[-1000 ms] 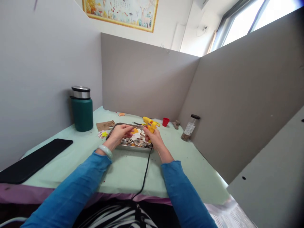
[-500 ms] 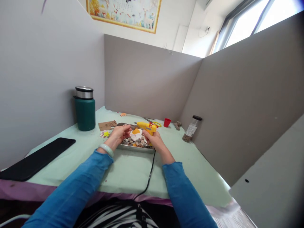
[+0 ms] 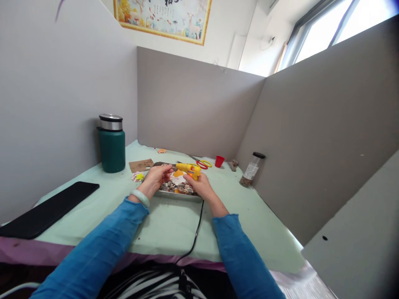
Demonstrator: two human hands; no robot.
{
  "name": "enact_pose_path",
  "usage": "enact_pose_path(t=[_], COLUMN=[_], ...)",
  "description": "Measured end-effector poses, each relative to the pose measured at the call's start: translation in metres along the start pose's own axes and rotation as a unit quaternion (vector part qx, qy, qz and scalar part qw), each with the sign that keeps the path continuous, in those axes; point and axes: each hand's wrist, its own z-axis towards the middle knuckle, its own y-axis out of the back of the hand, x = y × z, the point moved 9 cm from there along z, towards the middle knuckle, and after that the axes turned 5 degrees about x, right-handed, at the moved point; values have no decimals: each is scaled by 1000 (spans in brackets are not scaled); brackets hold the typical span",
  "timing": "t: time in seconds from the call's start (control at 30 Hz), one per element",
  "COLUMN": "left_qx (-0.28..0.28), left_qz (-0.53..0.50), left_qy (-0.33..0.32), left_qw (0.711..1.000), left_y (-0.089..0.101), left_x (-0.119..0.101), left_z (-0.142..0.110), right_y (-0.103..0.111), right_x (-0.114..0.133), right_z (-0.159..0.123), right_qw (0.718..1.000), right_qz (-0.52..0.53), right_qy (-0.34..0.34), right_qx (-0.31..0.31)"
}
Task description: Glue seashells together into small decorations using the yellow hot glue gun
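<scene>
My right hand (image 3: 201, 185) is wrapped round a yellow hot glue gun (image 3: 188, 168), whose nozzle points left at the fingertips of my left hand (image 3: 156, 176). A small red light glows on the gun. The left fingers are pinched together; what they hold, if anything, is too small to make out. Below both hands lies a shallow metal tray (image 3: 179, 196) full of small shells and pebbles. On top of these rests a white and orange flat piece (image 3: 178, 179), partly covered by the gun. A black cord (image 3: 198, 224) runs from near my right hand over the table's front edge.
Behind the tray are scissors (image 3: 204, 163), a red cup (image 3: 219, 161) and a grey-brown lump (image 3: 232, 165). A jar (image 3: 252, 169) leans at the right partition. On the left stand a green bottle (image 3: 111, 145), a brown card (image 3: 141, 165) and a black mat (image 3: 52, 207).
The glue gun has moved left, bringing its nozzle to my left fingertips, and my right hand has shifted slightly left with it. My left hand has stayed almost in place.
</scene>
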Motion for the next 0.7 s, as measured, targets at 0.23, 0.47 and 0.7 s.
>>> enact_pose_path(t=[0.23,0.47,0.7], left_qx=[7,-24,-3], left_qz=[5,17,21], left_qy=[-25,-41,-48], left_qw=[1000,999,999], left_y=[-1,0,-3], left_x=[-5,-12,-11], left_z=[0,-8,-7], right_y=[2,3,3], right_x=[-4,1,10], right_z=[2,0,-4], right_qw=[1000,1000,1000], right_qz=[14,15,-7], right_qy=[-4,10,9], right_qx=[-9,-5,-7])
